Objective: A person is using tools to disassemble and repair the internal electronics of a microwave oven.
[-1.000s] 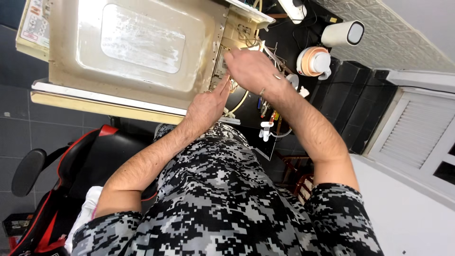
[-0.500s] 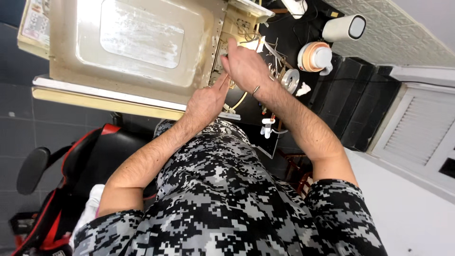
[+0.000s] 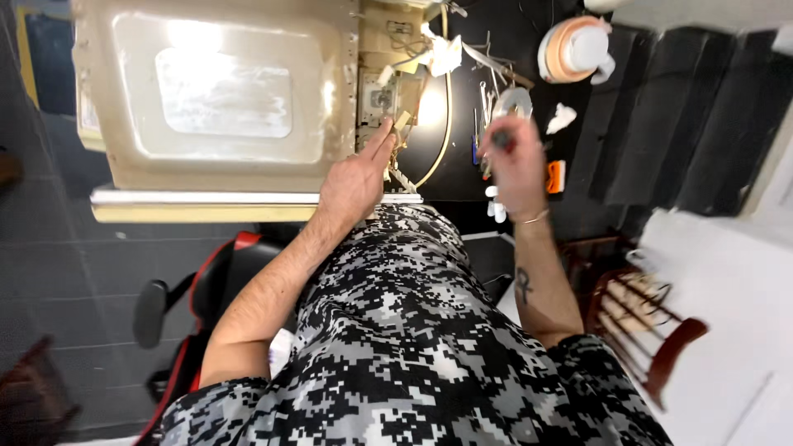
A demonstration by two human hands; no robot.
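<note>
Left hand (image 3: 353,183): forefinger extended, tip touching the exposed component bay (image 3: 388,91) of a beige appliance casing (image 3: 215,99) lying on the dark workbench (image 3: 462,157); holds nothing; right hand (image 3: 516,161): fingers curled around a small dark-handled tool (image 3: 499,140), raised above the bench, well apart from the casing; roll of tape (image 3: 572,49) at the far bench edge; wooden chair (image 3: 652,322) to the right.

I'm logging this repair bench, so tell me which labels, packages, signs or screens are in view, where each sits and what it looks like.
Label: pale rectangular sticker on the left edge of the cream appliance casing; partly cut off.
Orange item: small orange rectangle on the dark bench, beside the right hand; possibly a pack, cannot tell.
Signs and screens: none visible.
</note>
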